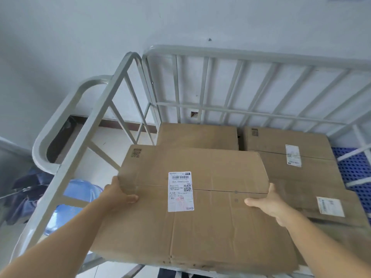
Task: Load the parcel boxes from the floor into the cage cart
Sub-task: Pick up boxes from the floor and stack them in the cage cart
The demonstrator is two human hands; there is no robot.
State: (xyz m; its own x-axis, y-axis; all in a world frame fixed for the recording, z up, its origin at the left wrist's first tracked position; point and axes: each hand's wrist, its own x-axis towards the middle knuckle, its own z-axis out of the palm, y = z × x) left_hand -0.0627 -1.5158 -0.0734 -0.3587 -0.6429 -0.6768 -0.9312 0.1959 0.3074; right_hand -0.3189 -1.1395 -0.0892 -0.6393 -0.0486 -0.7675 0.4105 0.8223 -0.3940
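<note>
Up close, a large cardboard parcel box point(200, 207) fills the middle of the view, held by its two side edges over the open front of the grey metal cage cart point(200, 53); its near edge juts out past the cart's front; whether its underside rests on anything cannot be told. The left hand point(118, 195) grips the box's left edge, thumb laid on the top face and fingers wrapped out of sight below; the right hand point(269, 203) clasps the right edge the same way, thumb flat on top. A white shipping label point(180, 191) sits across the box's centre seam. Behind it, inside the cart, lie two more boxes: one plain box point(197, 137) at the back left; one labelled box point(291, 149) at the back right; another box point(329, 209) with a label lies to the right, partly hidden; a blue perforated panel point(353, 169) shows at the cart's right. Outside the left rail stands a blue water bottle point(80, 191), beside dark fabric point(26, 195).
</note>
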